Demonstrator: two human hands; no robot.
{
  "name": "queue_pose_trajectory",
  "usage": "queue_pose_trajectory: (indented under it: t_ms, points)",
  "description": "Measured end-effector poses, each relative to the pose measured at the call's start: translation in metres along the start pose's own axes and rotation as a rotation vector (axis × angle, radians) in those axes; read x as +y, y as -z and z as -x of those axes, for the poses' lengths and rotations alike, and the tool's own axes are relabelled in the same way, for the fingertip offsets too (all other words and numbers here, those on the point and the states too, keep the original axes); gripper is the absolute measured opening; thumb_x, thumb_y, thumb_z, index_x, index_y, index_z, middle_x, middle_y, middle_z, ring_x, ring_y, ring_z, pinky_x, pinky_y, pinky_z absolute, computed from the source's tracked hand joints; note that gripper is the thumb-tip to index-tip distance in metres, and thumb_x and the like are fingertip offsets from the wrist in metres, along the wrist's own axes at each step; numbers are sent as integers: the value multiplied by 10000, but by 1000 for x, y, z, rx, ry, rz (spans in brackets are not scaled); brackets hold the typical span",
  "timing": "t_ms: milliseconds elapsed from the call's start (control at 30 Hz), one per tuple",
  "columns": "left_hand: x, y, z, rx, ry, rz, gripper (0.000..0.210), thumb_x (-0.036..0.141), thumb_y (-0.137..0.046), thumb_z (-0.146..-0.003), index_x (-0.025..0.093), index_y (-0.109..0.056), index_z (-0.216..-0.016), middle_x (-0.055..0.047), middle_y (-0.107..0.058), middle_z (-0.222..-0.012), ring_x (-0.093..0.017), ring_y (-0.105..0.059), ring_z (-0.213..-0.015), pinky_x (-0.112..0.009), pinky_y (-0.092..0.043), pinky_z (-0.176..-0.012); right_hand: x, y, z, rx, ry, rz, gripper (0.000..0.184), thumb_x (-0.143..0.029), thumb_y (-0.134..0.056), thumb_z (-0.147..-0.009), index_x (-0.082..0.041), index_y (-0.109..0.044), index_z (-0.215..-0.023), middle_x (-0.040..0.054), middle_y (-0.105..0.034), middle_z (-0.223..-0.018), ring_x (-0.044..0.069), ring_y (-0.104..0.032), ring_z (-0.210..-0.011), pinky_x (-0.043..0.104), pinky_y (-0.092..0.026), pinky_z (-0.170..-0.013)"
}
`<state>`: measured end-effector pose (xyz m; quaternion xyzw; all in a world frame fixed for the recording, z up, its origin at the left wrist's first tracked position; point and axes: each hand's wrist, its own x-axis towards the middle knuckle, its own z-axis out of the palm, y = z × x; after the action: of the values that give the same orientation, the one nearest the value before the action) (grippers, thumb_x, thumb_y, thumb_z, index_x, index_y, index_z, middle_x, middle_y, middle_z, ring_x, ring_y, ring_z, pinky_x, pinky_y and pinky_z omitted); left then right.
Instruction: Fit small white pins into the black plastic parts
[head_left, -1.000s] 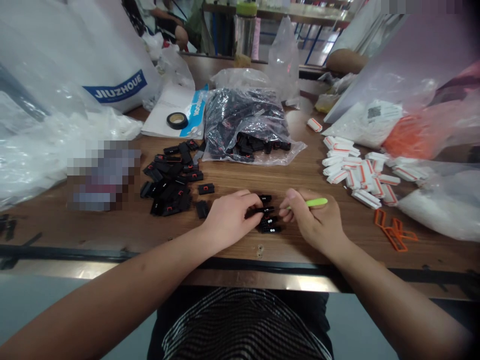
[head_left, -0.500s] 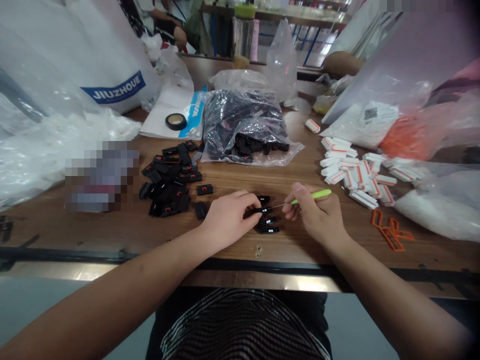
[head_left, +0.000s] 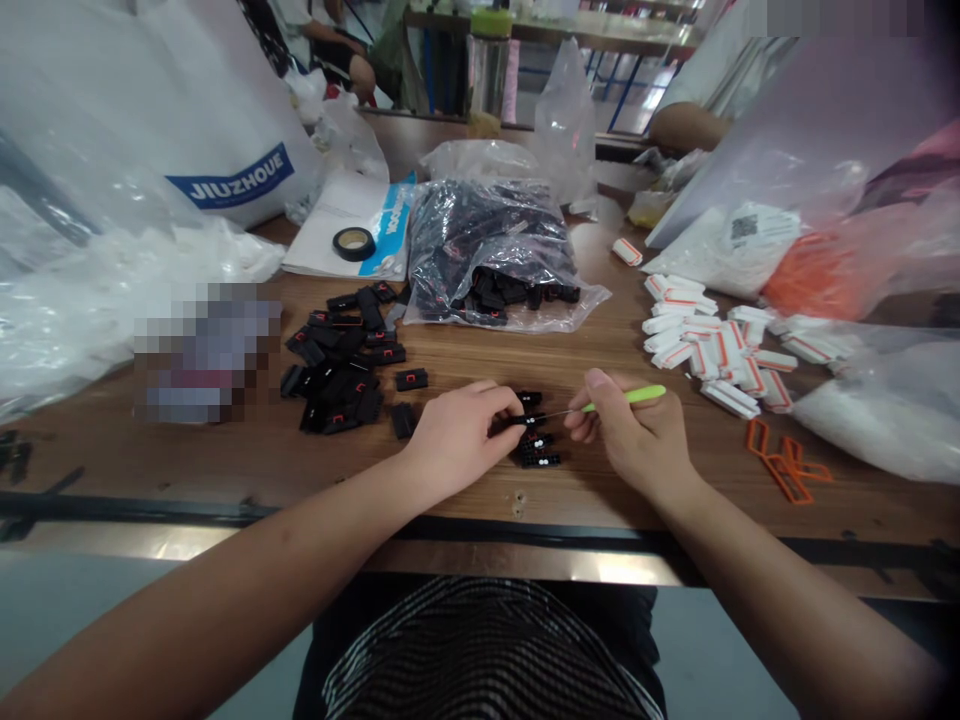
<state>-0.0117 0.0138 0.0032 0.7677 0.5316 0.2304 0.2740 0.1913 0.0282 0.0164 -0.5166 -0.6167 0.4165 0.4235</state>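
My left hand [head_left: 465,430] is closed, its thumb and fingertips pinching a black connector housing [head_left: 529,420] with white dots at its end. Several more black connector housings [head_left: 541,461] lie in a short column beside it. In my right hand [head_left: 634,430] is a thin tool with a bright green handle [head_left: 626,396], held like a pen. Its fine metal shaft [head_left: 559,412] reaches left to the pinched housing. Whether the tip is inside the housing or only touching it, I cannot tell. Two loose black pieces [head_left: 411,379] lie just left of my left hand.
A pile of black connector pieces [head_left: 341,365] lies left, a clear bag of them [head_left: 491,240] behind. On the right are white pieces with orange strips [head_left: 712,345] and orange frames [head_left: 784,465]. Black tape [head_left: 353,243] rests on papers [head_left: 322,240]. A person's arm [head_left: 686,125] shows far right.
Hardly anything differs. Both hands keep their hold on the housing and the green-handled tool, and the whole view has shifted slightly.
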Motion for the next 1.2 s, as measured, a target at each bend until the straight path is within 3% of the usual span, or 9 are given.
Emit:
queue_pose_trajectory:
  t_ms: [467,833,933,1067,1200]
  points:
    - [1,1,0,4,7,10,54,243,-670,-853,218,-681,-900,18,-612,-832,-132,-535,-688,-270,-373,-612,-1,-1,-4,-25,-6,98,450,-538,-549,-927,-190,-668,-668,25,-662,-559,120,-620,-454,218,-495,-430]
    - [0,5,0,31,-11,33,146,208,-694,-807,207,-690,-952,22,-588,-779,-123,-534,-652,-271,-391,-624,-11,16,-4,14,-71,-37,439,-573,-642,-852,-186,-685,-648,32,-665,-540,112,-594,-410,214,-455,-390]
    - [2,10,4,66,-6,121,88,203,-711,-778,177,-665,-849,24,-590,-761,-98,-525,-598,-247,-394,-577,-12,18,2,-27,-109,-34,428,-558,-650,-852,-178,-693,-660,35,-672,-547,114,-606,-423,206,-458,-400]
    - [8,12,9,-46,-5,269,44,215,-718,-807,185,-689,-823,28,-655,-743,-91,-561,-603,-222,-415,-573,-7,15,8,-26,-97,-66,422,-542,-641,-865,-174,-695,-666,30,-671,-550,106,-606,-432,198,-455,-413]
    - [9,9,10,-89,-32,220,73,233,-710,-847,209,-731,-912,17,-705,-798,-111,-602,-672,-241,-434,-627,-1,15,7,13,-96,-88,422,-536,-639,-870,-171,-693,-665,26,-666,-548,99,-594,-426,194,-439,-408]
